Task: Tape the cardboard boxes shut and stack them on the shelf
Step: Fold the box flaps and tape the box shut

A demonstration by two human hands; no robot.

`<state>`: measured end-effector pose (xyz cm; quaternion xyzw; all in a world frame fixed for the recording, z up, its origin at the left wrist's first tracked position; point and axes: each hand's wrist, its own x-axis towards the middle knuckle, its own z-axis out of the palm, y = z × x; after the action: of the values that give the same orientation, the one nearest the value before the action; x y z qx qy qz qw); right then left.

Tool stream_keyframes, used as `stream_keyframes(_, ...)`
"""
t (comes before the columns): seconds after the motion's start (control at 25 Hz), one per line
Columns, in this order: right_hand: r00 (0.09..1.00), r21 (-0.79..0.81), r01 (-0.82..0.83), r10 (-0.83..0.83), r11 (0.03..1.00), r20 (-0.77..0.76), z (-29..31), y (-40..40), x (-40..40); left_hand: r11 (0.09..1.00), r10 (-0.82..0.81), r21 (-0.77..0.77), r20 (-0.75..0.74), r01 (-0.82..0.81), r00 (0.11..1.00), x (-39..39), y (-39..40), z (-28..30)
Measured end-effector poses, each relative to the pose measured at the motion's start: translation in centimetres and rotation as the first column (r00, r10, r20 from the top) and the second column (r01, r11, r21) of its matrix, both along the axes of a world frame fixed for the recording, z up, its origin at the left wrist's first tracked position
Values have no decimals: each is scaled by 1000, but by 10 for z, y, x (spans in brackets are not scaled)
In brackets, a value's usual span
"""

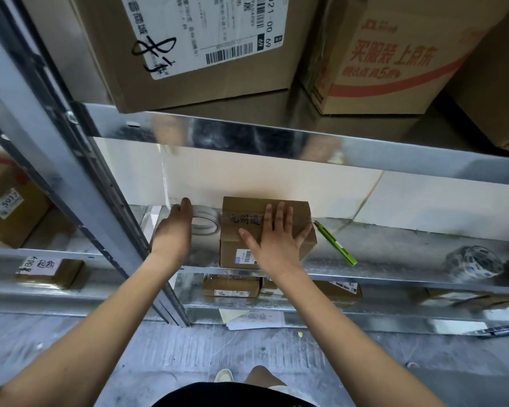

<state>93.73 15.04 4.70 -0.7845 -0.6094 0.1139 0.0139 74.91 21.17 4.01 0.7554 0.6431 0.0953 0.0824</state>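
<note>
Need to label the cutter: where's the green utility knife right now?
In the head view, the green utility knife lies on the metal shelf, just right of the small cardboard box under the right hand.

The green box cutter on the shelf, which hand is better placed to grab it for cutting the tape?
Right. The right hand lies flat on the small box, next to the cutter. The left hand grips the tape roll on the far side.

On the shelf [394, 248] a small box [247, 230] sits between a tape roll [204, 223] on its left and a cutter [335, 242] on its right; another roll [473, 262] lies far right. Larger boxes [194, 48] sit on the shelf above.
</note>
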Motion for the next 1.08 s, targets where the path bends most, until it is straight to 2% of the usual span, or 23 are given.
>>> stream_keyframes(0.32, 975, 41, -214, 212, 976, 61, -6, 15, -56, 999, -31, -25, -24, 30, 999, 2, -1, 1)
stream_keyframes(0.36, 974, 30, -221, 219, 975, 64, -6, 16, -55, 999, -30, -19, 18, 30, 999, 2, -1, -3)
stream_keyframes(0.44, 972, 26, -225, 223, 974, 75, -5, 16, -55, 1000, 29, -19, 203, -25, 979, 0, 1, -11)
stream_keyframes(0.52, 973, 64, -217, 210, 974, 97, -6, 15, -56, 982, 190, -91, 465, -167, 865, 4, 1, -18)
stream_keyframes(0.56, 977, 87, -200, 191, 976, 95, -7, 14, -57, 950, 311, -169, 594, -263, 741, 7, 1, -25)
stream_keyframes(0.6, 981, 110, -181, 172, 977, 88, -8, 13, -57, 893, 447, -307, 700, -330, 558, 13, -1, -31)
stream_keyframes(0.64, 984, 114, -170, 162, 979, 80, -9, 13, -57, 826, 561, -480, 752, -295, 347, 22, -4, -37)
stream_keyframes(0.68, 986, 107, -160, 154, 981, 66, -9, 13, -56, 765, 643, -622, 747, -166, 167, 30, -8, -41)
stream_keyframes(0.72, 988, 101, -149, 145, 984, 51, -8, 13, -56, 707, 706, -708, 705, -6, 65, 36, -11, -43)
stream_keyframes(0.76, 990, 102, -137, 134, 985, 33, -6, 14, -57, 657, 744, -742, 667, 135, 45, 40, -14, -42)
stream_keyframes(0.84, 993, 112, -118, 119, 987, -2, -3, 14, -57, 625, 731, -725, 674, 289, 108, 44, -15, -41)
stream_keyframes(0.96, 993, 122, -116, 120, 986, -23, 0, 11, -58, 617, 731, -735, 668, 281, 141, 45, -8, -47)
stream_keyframes(1.08, 993, 137, -90, 99, 986, -61, 5, 10, -58, 548, 806, -789, 587, 277, 75, 43, 0, -44)
